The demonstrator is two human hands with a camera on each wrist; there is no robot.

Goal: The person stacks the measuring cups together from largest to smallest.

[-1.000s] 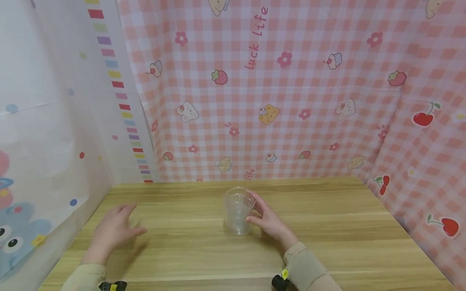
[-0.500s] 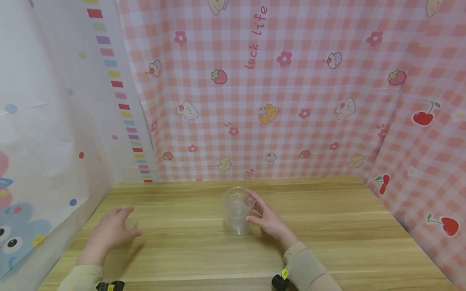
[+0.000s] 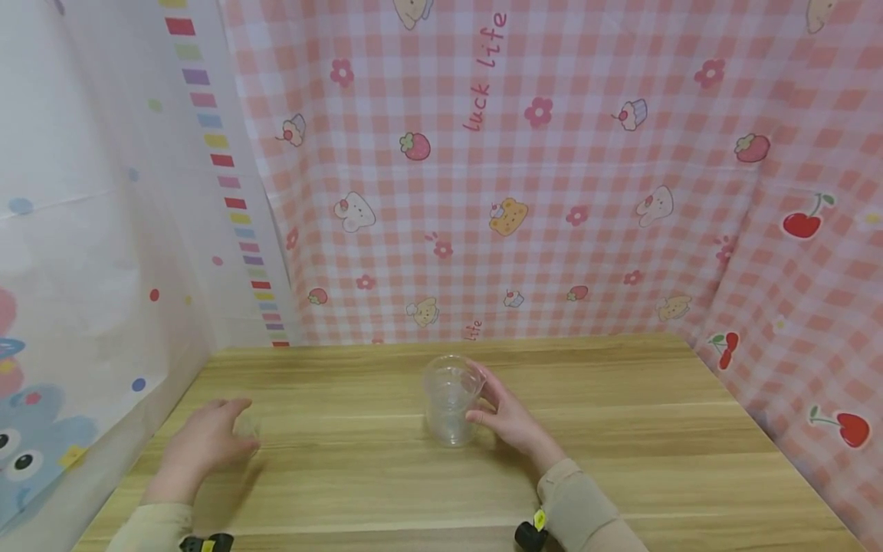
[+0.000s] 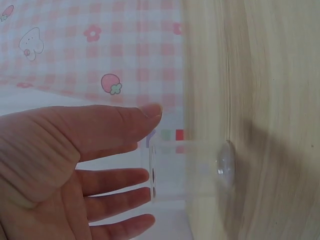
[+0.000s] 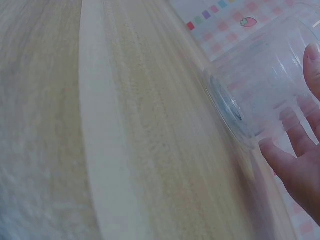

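Note:
A clear plastic cup [image 3: 450, 406] stands upright near the middle of the wooden table. My right hand [image 3: 510, 422] grips it from the right, thumb on the near side and fingers around the back. In the right wrist view the base of this cup [image 5: 260, 85] rests on the wood. On the left, my left hand [image 3: 207, 437] is at a second, smaller see-through container, faint in the head view. In the left wrist view this clear container [image 4: 195, 170] stands on the table, its top close to the straight fingers [image 4: 117, 177]; whether they touch it I cannot tell.
The wooden table [image 3: 386, 491] reaches back to a pink checked cloth [image 3: 552, 253]. A white cloth [image 3: 117, 230] with coloured dots hangs along the left side, and more checked cloth [image 3: 814, 307] hangs on the right.
My left hand has moved slightly left and down, its thumb and fingers drawing a little closer together. The right hand and the cup it holds have stayed in place.

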